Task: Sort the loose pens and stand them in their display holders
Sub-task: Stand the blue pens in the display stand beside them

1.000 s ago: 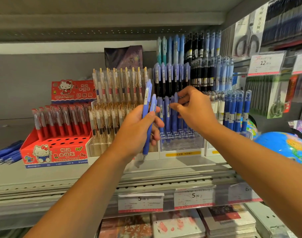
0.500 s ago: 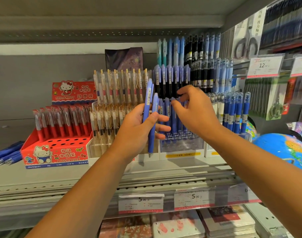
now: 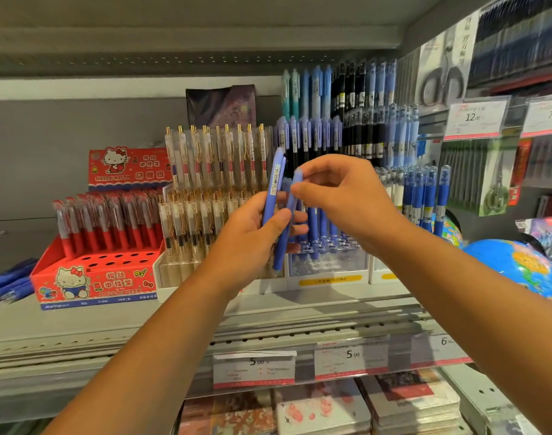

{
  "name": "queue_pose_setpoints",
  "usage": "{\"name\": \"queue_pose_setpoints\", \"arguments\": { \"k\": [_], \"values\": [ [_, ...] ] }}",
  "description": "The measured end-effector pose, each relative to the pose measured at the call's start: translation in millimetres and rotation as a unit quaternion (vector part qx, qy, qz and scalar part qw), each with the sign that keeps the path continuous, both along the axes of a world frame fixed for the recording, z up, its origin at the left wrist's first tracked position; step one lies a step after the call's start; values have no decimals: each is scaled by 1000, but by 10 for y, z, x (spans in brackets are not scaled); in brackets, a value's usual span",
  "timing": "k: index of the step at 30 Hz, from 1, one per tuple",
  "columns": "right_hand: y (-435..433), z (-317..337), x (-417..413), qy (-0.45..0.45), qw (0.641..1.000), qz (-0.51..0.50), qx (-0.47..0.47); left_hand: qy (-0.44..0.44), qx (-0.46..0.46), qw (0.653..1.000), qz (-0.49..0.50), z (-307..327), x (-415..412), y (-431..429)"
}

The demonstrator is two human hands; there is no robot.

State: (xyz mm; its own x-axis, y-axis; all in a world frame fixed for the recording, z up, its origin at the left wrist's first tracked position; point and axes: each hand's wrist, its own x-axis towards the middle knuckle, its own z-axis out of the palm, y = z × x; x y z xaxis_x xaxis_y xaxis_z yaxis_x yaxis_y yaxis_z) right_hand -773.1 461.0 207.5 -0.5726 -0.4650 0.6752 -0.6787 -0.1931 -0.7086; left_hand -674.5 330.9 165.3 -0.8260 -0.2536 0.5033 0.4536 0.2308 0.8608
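My left hand [image 3: 252, 237] grips two periwinkle blue pens [image 3: 273, 196] upright in front of the shelf. My right hand [image 3: 343, 199] pinches the top of the nearer of these pens [image 3: 295, 189] between thumb and fingers. Right behind both hands stands the clear tiered holder [image 3: 328, 268] with a yellow label, where matching blue pens fill the upper rows and the front holes are partly empty. My hands hide its lower row.
A red Hello Kitty holder [image 3: 95, 277] with red pens stands at the left, and clear gold-clip pens [image 3: 218, 171] sit beside it. Loose blue pens [image 3: 7, 281] lie at the far left. A globe [image 3: 516, 268] sits at the right. Price tags [image 3: 256, 368] line the shelf edge.
My right hand has come back from the blue pens in the holder to the pens in my left hand and now pinches one by its top. My left hand has stayed put.
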Motion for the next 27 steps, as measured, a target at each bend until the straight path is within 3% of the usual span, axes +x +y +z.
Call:
{"name": "queue_pose_setpoints", "arguments": {
  "k": [5,8,13,20,27],
  "values": [
    [126,114,-154,-34,998,-45,-39,27,-27,998,53,0,-36,-33],
    [180,186,-274,21,991,-126,-31,21,-56,995,82,-2,-32,-48],
    [118,146,-368,128,965,-228,11,2,0,999,43,21,-18,-25],
    [-24,-21,-458,174,942,-267,107,-9,-81,992,92,25,16,9],
    [-53,-109,-492,153,935,-273,168,20,-19,998,59,42,18,28]
  ]
}}
